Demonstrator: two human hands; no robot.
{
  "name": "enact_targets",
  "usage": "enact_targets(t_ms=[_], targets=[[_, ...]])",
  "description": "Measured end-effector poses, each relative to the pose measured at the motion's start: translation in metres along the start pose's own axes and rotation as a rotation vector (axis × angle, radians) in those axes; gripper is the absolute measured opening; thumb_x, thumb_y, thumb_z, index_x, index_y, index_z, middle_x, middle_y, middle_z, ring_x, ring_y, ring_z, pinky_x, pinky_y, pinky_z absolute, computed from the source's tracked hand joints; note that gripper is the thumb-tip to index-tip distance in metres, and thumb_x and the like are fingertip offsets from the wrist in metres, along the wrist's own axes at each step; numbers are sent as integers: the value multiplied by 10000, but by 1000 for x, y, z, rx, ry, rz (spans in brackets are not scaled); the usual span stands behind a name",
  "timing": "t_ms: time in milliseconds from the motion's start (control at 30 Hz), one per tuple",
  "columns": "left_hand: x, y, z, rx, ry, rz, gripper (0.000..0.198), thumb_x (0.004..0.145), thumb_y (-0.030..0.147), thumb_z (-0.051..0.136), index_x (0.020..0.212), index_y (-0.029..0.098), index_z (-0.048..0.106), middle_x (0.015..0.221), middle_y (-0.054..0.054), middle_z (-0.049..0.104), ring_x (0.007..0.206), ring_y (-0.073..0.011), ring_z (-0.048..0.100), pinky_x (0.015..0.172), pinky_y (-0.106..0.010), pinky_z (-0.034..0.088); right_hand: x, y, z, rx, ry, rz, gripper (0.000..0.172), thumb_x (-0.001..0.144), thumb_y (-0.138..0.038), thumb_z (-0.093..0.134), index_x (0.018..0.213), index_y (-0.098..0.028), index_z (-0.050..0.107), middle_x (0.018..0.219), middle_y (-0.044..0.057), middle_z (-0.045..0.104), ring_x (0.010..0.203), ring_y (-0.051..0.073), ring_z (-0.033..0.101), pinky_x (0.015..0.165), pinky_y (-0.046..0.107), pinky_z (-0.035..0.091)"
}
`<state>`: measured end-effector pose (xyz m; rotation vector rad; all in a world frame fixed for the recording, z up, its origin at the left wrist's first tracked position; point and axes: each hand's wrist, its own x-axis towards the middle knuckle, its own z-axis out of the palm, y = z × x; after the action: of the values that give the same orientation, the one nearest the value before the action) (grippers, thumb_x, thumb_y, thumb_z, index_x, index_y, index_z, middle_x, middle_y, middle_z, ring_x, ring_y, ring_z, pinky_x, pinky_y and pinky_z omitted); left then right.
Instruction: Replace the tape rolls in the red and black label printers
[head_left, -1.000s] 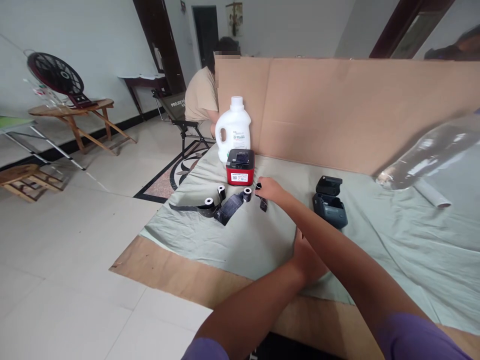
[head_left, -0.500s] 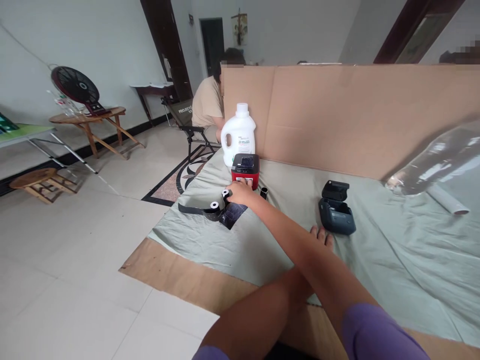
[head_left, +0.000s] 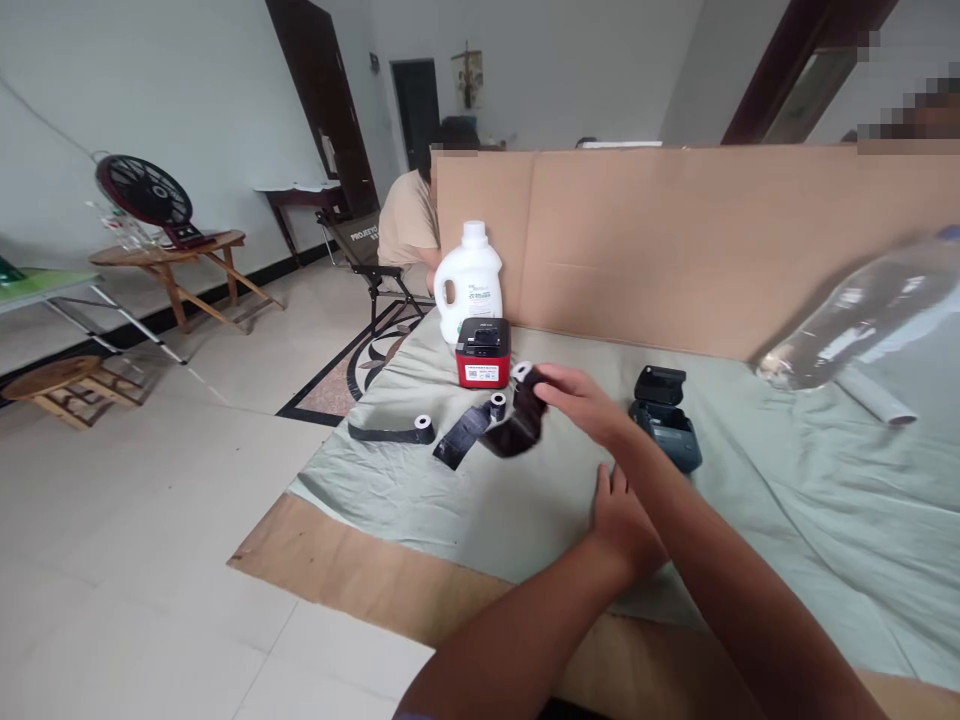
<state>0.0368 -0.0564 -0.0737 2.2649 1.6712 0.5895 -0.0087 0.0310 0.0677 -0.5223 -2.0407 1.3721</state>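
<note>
My right hand (head_left: pixel 577 397) grips a black paper roll (head_left: pixel 523 374) with a white end, held above the cloth; a loose dark strip curls down from it. Beneath and left of it, a second paper roll (head_left: pixel 497 406) stands with its dark strip laid out on the cloth. Further left is a third roll (head_left: pixel 424 428), its tail stretched leftward. My left hand (head_left: pixel 624 512) rests on the cloth, fingers extended, partly covered by my right forearm. Just beyond it sits a dark label printer (head_left: pixel 666 430) with its lid up. A red and black printer (head_left: pixel 484 355) stands behind the rolls.
A white jug (head_left: pixel 471 285) stands behind the red printer, against a cardboard panel (head_left: pixel 615 245). At the right lie a large clear plastic bottle (head_left: pixel 855 310) and a white tube (head_left: pixel 876 396). A person (head_left: pixel 409 220) sits beyond the panel. The green cloth (head_left: pixel 360 485) covers a wooden board (head_left: pixel 330 535).
My right hand has lifted a paper roll from the cloth beside the red printer and carried it right. Another roll has shifted slightly left. My left hand stays near the dark printer.
</note>
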Motion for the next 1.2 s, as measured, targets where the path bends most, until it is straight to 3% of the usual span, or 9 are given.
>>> enact_targets(t_ms=[167,267,367,467,633,1000,1067,1200], targets=[[0,4,-6,-21,-68,-41,781,958,572,434,1559,78,359,1630,-207,315,1494,-394,306,1191,-582,311,-75,-6,-90,-26,103,196,412,855,-509,686,1116,-192,722,892,49,672,769,175,584,678,294,469],[-1,5,-10,25,-71,-10,774,961,580,438,1554,87,370,1582,-216,400,1485,-394,321,1221,-601,238,-99,5,-136,-210,179,300,449,849,-509,672,1162,-191,725,897,52,691,741,179,588,673,309,483],[-3,5,-14,56,-48,10,750,969,587,423,1554,120,374,1609,-182,371,1527,-367,247,1255,-595,147,-108,30,-171,-488,276,342,375,845,-403,655,1153,-210,748,1014,76,734,887,243,646,828,384,523],[-4,4,-13,78,-61,13,736,975,587,405,1560,142,366,1656,-152,285,1547,-345,207,1261,-583,148,-111,60,-190,-749,292,415,327,838,-213,627,1135,-205,764,1122,105,739,1047,286,652,974,419,491],[-2,2,-9,126,-85,13,722,980,586,393,1554,148,383,1672,-124,251,1553,-339,190,1261,-586,140,-110,87,-192,-852,243,436,395,894,-133,556,1256,-159,711,1249,140,685,1136,263,637,1032,368,466],[-2,3,-11,192,-108,23,729,997,594,325,1578,154,336,1678,-104,238,1556,-331,189,1260,-576,166,-106,84,-175,-1013,145,527,459,965,-108,431,1354,-192,660,1278,138,665,1186,276,563,1083,401,373],[-2,2,-11,199,-107,23,733,996,596,325,1586,159,320,1680,-98,232,1557,-330,189,1259,-576,171,-105,89,-172,-1033,183,517,449,944,-93,458,1323,-197,677,1256,138,651,1159,262,559,1086,397,360],[-3,0,-9,198,-103,24,734,994,596,329,1585,162,322,1683,-91,222,1560,-326,179,1263,-571,164,-104,99,-167,-1034,378,553,316,883,-151,594,1152,-237,737,1294,127,544,1168,278,513,1034,417,405]])
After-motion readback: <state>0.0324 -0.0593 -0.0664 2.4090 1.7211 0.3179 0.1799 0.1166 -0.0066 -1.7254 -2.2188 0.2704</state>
